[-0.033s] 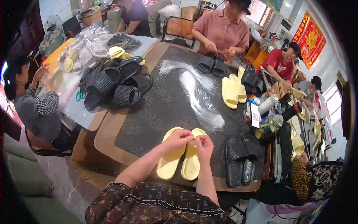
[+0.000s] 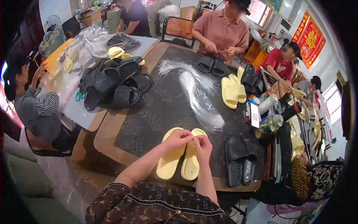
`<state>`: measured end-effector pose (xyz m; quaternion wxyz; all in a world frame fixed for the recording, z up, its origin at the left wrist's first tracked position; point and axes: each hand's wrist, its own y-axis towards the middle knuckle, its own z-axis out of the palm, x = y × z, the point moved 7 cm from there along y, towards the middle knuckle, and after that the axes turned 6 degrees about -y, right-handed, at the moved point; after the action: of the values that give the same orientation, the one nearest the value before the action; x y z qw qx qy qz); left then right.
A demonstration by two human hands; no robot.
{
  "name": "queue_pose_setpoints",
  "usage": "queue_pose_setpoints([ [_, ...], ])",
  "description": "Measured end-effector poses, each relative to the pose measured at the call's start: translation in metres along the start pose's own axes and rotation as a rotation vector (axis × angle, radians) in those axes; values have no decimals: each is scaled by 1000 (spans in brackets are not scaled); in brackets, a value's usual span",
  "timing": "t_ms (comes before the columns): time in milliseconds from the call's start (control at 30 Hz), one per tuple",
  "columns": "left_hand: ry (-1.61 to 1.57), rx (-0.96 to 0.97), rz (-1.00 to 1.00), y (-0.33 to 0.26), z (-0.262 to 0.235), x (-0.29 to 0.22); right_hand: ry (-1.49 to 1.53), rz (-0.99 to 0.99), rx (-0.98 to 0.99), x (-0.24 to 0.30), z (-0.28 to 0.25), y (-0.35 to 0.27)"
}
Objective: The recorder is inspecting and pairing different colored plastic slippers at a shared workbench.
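Note:
A pair of pale yellow slippers (image 2: 169, 164) lies side by side right in front of me at the table's near edge, toes pointing away. Over their straps, my left hand (image 2: 179, 139) is closed in a pinch. My right hand (image 2: 202, 145) pinches too, its fingertips meeting those of the left above the right slipper. Whatever they hold is too small to make out. Past the hands lies a bundle of thin clear plastic strands (image 2: 195, 93), partly in a clear bag. To the right rests a pair of black slippers (image 2: 240, 160).
Black slippers (image 2: 112, 80) are heaped at the left. More yellow slippers (image 2: 232, 91) sit at the far right, beside jars and a white phone-like card (image 2: 254, 115). Across the table a person in a pink shirt (image 2: 223, 33) handles black slippers; others work around.
My right hand has shifted slightly left, bringing its fingertips against the left hand's. The slippers stay put.

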<state>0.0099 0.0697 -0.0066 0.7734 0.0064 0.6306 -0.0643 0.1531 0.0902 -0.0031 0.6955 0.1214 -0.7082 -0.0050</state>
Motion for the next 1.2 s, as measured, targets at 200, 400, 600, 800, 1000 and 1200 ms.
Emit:
queue_pose_setpoints([
  [200,1,3,-13,1,0,0,177,92,-16,-4,-2,1],
  [400,22,22,89,6,0,2,48,23,5,3,-1,0],
  [600,-9,17,108,5,-3,3,-45,-25,19,6,5,-2],
  [800,49,9,76,0,1,-10,92,51,-23,1,-1,-1],
  [1000,56,13,51,4,1,3,110,53,-16,-4,-5,-1],
  [1200,65,13,62,-2,5,-17,-27,-39,13,-5,0,-1],
])
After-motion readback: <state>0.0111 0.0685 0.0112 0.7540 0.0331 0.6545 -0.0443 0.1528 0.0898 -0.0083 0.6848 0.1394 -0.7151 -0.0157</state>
